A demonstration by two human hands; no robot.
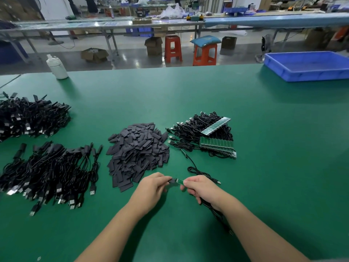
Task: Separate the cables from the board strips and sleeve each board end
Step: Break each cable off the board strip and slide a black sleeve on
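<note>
a: green little board end (179, 181), held low and near the person over the surface (264, 167), between the two hands. how will it handle?

b: light and stiff, i'd judge, but thin, so it could snap or lose a solder joint if bent. the right hand (200, 188) has its grip closed on it, thumb and forefinger pinching the board's right end, with the rest of the cable (197, 172) trailing out from under the palm and looping back on the surface

a: and the left hand (153, 186)?

b: its grip is closed too, fingertips pinching a dark sleeve (171, 180) whose mouth sits right at the board's left end. whether it has started over the board i cannot tell, the fingers hide that

a: the sleeve is soft?

b: looks like flat, limp tubing, same as the pile of sleeves (137, 152) just beyond the left hand. it likely needs a squeeze at the edges to open the mouth. best to hold the board by its edges near the cable joint, not by the wire, since the cable is floppy and gives no control

a: where do the rest lie?

b: unseparated board strips (217, 144) with their cables sit beyond the right hand; the sleeved cables (51, 171) lie in heaps on the left
</note>
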